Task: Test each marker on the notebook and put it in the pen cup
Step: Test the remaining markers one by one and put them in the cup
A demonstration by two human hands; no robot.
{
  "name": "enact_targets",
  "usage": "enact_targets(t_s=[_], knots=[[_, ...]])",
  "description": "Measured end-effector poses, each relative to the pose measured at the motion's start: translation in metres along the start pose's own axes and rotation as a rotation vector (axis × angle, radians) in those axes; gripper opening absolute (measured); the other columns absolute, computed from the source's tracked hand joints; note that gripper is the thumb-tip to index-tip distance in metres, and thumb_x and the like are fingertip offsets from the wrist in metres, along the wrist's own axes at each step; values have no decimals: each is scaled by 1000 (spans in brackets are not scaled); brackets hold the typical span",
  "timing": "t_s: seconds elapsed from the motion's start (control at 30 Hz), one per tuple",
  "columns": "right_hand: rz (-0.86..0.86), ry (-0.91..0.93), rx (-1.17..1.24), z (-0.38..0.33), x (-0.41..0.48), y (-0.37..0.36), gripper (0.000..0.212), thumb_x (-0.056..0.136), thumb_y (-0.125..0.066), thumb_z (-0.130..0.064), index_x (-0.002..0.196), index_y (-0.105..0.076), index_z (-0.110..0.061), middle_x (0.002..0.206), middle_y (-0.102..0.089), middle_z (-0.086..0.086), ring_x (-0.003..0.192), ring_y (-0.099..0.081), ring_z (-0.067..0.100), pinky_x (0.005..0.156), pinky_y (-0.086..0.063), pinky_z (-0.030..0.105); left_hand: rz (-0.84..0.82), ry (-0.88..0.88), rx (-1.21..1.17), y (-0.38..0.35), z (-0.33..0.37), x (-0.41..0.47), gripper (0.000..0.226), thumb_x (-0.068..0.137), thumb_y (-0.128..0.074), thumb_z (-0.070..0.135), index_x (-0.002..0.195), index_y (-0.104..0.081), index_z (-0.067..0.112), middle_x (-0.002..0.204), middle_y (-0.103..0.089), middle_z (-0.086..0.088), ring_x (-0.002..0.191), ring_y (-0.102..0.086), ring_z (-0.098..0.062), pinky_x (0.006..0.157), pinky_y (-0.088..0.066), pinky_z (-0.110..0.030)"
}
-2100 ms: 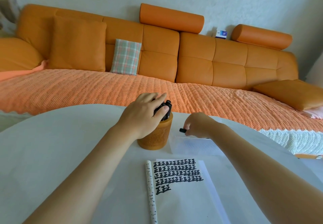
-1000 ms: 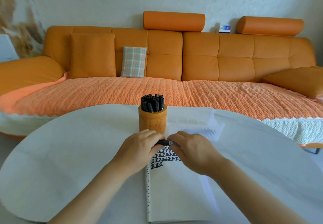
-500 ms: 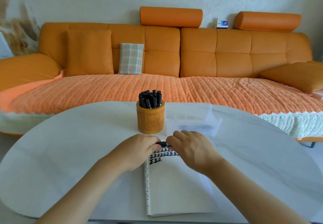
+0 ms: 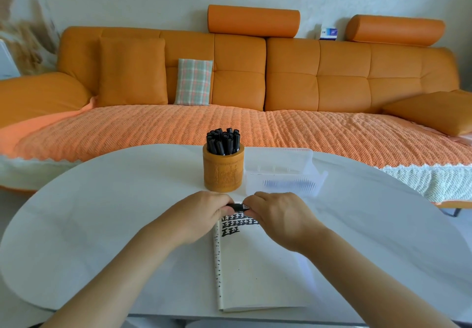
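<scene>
Your left hand (image 4: 201, 215) and right hand (image 4: 278, 215) each grip one end of a black marker (image 4: 238, 206). It lies level just above the notebook (image 4: 255, 276), nearer you than the pen cup (image 4: 222, 171).

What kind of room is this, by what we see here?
Most likely a living room at home: a long orange sofa with a plaid cushion stands behind a white table.

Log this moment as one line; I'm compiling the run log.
both hands: left hand, right hand | grip marker | over notebook | pen cup behind
</scene>
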State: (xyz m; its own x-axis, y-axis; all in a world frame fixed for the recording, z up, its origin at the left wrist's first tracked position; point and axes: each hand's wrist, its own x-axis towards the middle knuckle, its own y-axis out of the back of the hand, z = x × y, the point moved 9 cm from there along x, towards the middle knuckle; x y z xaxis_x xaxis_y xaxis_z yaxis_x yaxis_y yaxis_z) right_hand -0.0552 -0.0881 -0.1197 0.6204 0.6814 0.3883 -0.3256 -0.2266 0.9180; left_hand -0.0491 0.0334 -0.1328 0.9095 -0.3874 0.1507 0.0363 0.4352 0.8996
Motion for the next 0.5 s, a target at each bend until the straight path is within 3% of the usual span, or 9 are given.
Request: enact_targets(t_s=[0.1, 0.23, 0.3, 0.37, 0.4, 0.5], knots=[[-209, -258, 379, 19, -5, -18, 29, 104, -38, -40, 91, -61, -27, 74, -57, -9, 69, -52, 15, 63, -42, 33, 153, -123, 230, 17, 5, -1, 17, 97, -55, 31, 101, -64, 18, 86, -58, 7, 81, -57, -15, 62, -40, -28], [-140, -247, 390, 34, -10, -7, 26, 104, -41, -35, 87, -58, -28, 74, -57, -7, 70, -51, 12, 64, -43, 34, 255, 39, 119, 47, -36, -12, 18, 98, -52, 31, 107, -66, 22, 90, -61, 8, 82, -55, -14, 69, -45, -33], [-105, -274, 486, 38, -11, -6, 22, 104, -42, -29, 115, -61, -31, 84, -58, -7, 75, -52, 9, 68, -42, 28, 200, 111, 85, 39, -57, -15, 20, 97, -53, 33, 109, -68, 26, 92, -56, 12, 82, -54, -9, 76, -48, -33], [-65, -314, 578, 41, -11, -6, 42, 103, -46, -23, 141, -43, -41, 98, -56, -8, 76, -54, 5, 70, -40, 17, 134, 165, 71, 23, -68, -16, 21, 96, -55, 37, 110, -69, 32, 92, -49, 14, 82, -53, -5, 77, -48, -32], [-44, -328, 615, 42, -11, -5, 46, 102, -48, -20, 138, -41, -46, 100, -55, -9, 70, -54, 6, 67, -41, 16, 118, 176, 75, 16, -70, -17, 21, 95, -55, 38, 111, -69, 34, 91, -48, 15, 82, -53, -5, 77, -47, -31], [50, -328, 742, 39, -10, 3, 33, 97, -55, -8, 102, -56, -40, 97, -54, -4, 61, -53, 10, 61, -45, 20, 145, 194, 86, 8, -72, -18, 20, 94, -54, 40, 111, -64, 36, 89, -51, 18, 86, -54, -9, 73, -46, -28]])
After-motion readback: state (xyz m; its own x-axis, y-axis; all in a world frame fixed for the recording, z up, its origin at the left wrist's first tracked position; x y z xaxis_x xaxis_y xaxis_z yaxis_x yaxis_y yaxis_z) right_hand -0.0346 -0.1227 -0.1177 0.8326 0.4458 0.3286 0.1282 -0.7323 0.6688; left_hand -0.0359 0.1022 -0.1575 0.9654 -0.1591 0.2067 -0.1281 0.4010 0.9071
